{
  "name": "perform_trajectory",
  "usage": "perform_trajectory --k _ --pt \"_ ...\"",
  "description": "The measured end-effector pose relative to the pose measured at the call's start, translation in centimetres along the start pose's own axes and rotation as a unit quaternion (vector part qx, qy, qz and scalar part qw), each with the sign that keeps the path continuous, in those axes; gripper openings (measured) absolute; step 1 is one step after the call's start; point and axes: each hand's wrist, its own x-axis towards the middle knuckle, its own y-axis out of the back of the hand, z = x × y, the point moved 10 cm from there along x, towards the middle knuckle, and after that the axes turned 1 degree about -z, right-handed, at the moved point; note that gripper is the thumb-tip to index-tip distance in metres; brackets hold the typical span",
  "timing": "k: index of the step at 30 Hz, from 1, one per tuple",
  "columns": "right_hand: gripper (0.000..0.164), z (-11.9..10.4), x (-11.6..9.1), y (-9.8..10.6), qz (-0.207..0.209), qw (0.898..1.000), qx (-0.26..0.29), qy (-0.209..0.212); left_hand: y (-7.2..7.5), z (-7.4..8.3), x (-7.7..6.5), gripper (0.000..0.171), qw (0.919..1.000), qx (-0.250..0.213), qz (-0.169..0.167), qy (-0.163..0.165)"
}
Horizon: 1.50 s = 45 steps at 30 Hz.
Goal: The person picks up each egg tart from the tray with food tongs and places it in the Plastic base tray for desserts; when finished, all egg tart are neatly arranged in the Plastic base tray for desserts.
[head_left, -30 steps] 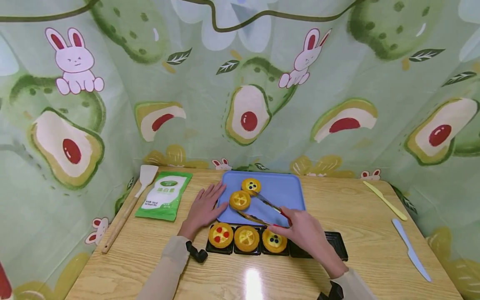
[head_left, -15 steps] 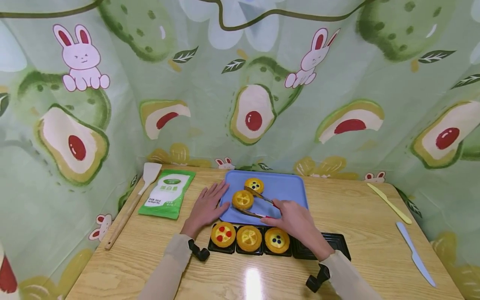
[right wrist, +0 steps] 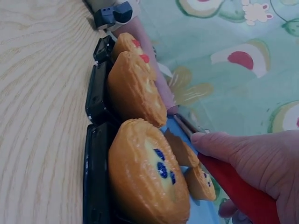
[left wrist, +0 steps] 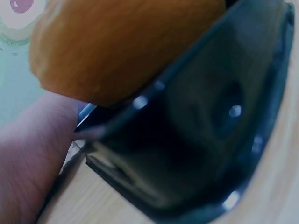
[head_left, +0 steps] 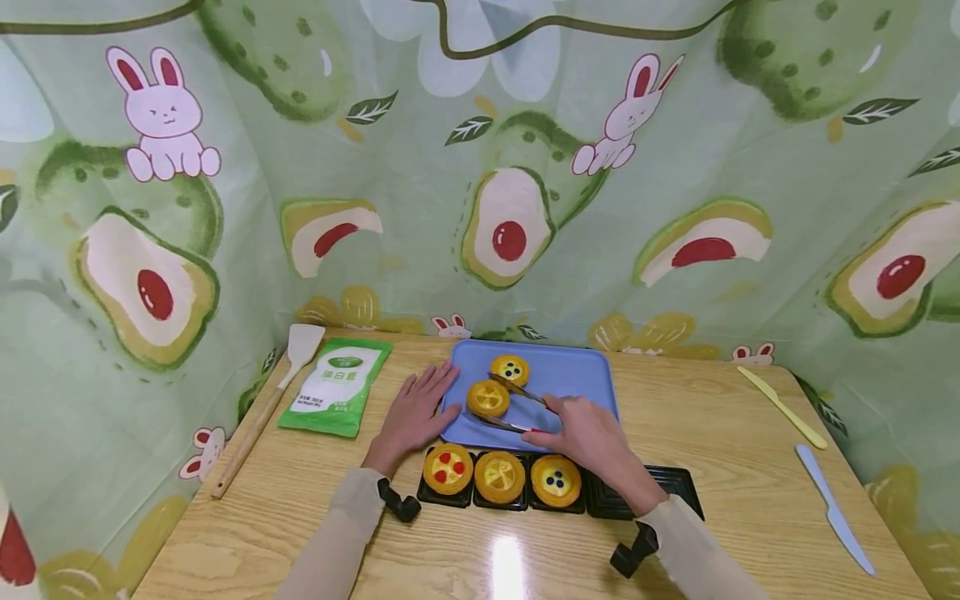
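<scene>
My right hand (head_left: 588,437) grips a pair of tongs (head_left: 517,390) by its red handle (right wrist: 238,189). In the head view the tongs' two arms lie on either side of a fruit-wedge tart (head_left: 488,399) on the blue tray (head_left: 570,375). Just behind it on the tray sits a tart with dark blue berries (head_left: 510,370), overlapped by the upper arm's tip. My left hand (head_left: 412,412) lies flat with fingers spread, thumb and fingertips at the tray's left edge. The left wrist view is filled by a tart's side (left wrist: 126,46) and a black plastic holder (left wrist: 187,140).
In front of the tray, a red-topped tart (head_left: 448,468), a wedge-topped tart (head_left: 500,477) and a blue-berry tart (head_left: 556,481) sit in black holders. An empty black holder (head_left: 671,482) continues the row. A spatula (head_left: 258,425), green-white packet (head_left: 335,387), yellow knife (head_left: 783,408) and blue knife (head_left: 834,508) lie farther out.
My right hand has moved slightly left, bringing the tongs' arms farther along both sides of the front tray tart. The left hand stays at the tray edge; the head view has shifted a little.
</scene>
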Motion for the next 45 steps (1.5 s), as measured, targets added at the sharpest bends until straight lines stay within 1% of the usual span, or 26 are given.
perform_trajectory --k 7,12,19,26,30,36,40,45 --pt "0.052 -0.1 0.2 0.4 0.010 1.000 -0.007 0.001 0.1 -0.2 0.1 0.071 1.0000 0.006 -0.002 0.004" --pt "0.053 0.0 0.5 -0.2 -0.004 1.000 -0.010 -0.003 -0.1 -0.1 0.1 0.072 1.0000 0.004 -0.005 0.003" --pt "0.051 0.0 0.5 -0.2 -0.004 1.000 -0.013 -0.002 0.0 0.0 0.1 0.071 0.9999 -0.006 0.013 -0.005" --pt "0.050 0.1 0.1 -0.6 -0.004 0.999 -0.030 0.009 -0.1 0.0 0.1 0.072 0.9999 -0.004 0.011 -0.010" --pt "0.050 0.2 0.0 -0.6 0.002 1.000 -0.027 0.012 -0.1 0.0 0.1 0.072 1.0000 0.004 0.002 -0.005" --pt "0.051 0.4 -0.1 -1.0 -0.004 1.000 -0.007 0.007 -0.3 -0.1 0.1 0.072 0.9999 0.009 -0.011 0.004" --pt "0.053 0.5 -0.1 -1.0 0.002 1.000 0.009 0.010 -0.2 0.0 0.1 0.071 1.0000 0.001 0.001 -0.002" --pt "0.054 0.5 -0.3 -0.9 0.014 1.000 0.015 0.016 -0.1 0.0 0.1 0.072 0.9998 -0.007 0.014 -0.008"
